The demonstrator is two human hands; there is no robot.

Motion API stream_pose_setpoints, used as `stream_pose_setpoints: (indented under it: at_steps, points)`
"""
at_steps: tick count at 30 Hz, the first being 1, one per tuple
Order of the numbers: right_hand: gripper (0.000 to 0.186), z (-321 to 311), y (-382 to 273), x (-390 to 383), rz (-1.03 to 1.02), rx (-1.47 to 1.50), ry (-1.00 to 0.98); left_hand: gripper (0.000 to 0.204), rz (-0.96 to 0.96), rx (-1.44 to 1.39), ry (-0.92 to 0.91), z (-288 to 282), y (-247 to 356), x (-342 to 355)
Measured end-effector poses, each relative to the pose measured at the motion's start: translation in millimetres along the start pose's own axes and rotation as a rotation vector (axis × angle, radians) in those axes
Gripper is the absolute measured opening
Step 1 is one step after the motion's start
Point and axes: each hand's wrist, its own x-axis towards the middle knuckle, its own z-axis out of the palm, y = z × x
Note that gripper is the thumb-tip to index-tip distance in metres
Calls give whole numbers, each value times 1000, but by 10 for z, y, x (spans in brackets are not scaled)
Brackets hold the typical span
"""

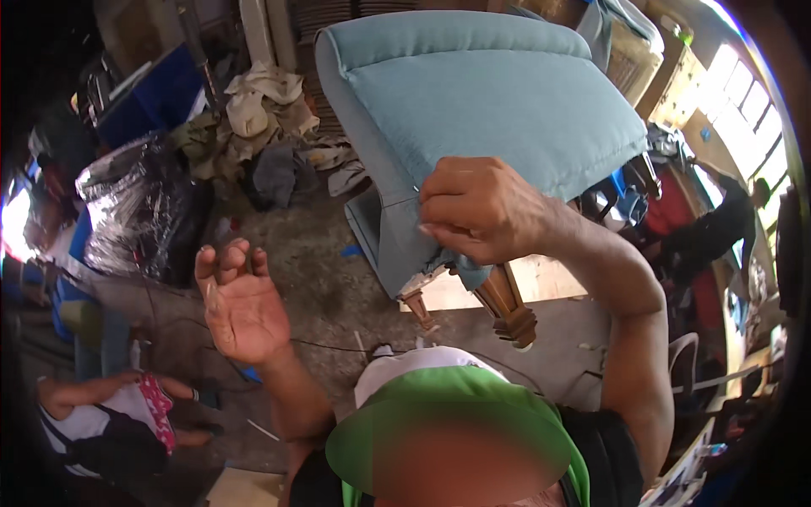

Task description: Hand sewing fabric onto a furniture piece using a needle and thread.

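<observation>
An armchair or similar seat (490, 93) covered in light blue fabric fills the upper middle. Its carved brown wooden leg (507, 308) sticks out below, beside a smaller one (418, 311). My right hand (481, 207) is closed in a pinch in front of the blue cover, by a seam at its near side. A tiny light speck shows by the knuckles; whatever the fingers hold is hidden. My left hand (245, 304) is raised away from the seat, palm showing, fingers loosely bent and apart, with nothing in it.
A bundle in shiny plastic wrap (127, 211) stands at the left, with crumpled cloth scraps (266, 101) behind. Another person (110, 422) is at the lower left. A pale wooden board (549, 286) lies under the seat. A dark cord (325, 346) crosses the floor.
</observation>
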Motion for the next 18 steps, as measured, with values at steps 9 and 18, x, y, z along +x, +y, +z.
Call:
stream_pose_setpoints:
  at_steps: [9, 18]
  points:
    - [20, 131, 62, -64, -1, -121, 178, 59, -37, -24, -85, -37, 73, 34]
    - [17, -91, -421, -274, 6, 569, 227, 49, -84, -25, -145, 476, -284, 245]
